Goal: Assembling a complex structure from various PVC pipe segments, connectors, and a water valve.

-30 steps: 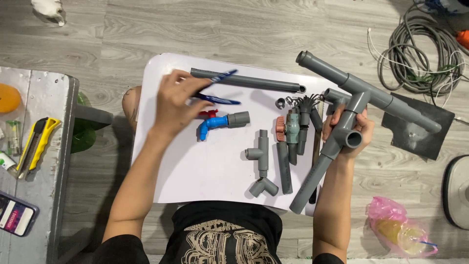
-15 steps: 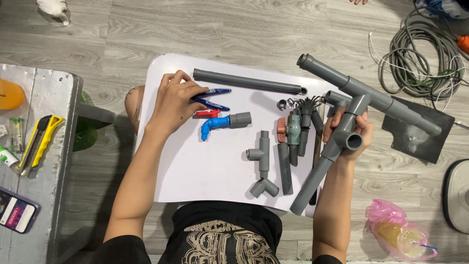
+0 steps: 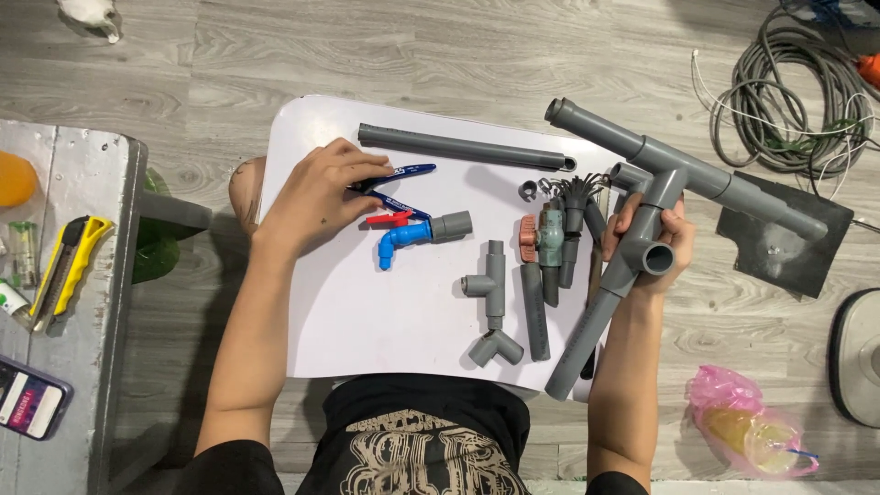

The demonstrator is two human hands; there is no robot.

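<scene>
1. Grey wood-look floor [image 3: 412,55], white board [image 3: 367,321] laid on it, pipe parts spread over the board.
2. Left hand [image 3: 316,197] curled over blue-handled pliers [image 3: 399,188] at the board's upper left, fingers on the handles; pliers rest on the board.
3. Right hand [image 3: 655,247] closed around grey pipe assembly [image 3: 660,192], raised over the board's right edge.
4. Blue tap [image 3: 412,236] just beside the pliers; long grey pipe [image 3: 463,147] above it.
5. Grey tee fitting [image 3: 490,284] mid-board.
6. Cable coil [image 3: 779,82] top right; yellow utility knife [image 3: 64,261] on bench, left.
</scene>
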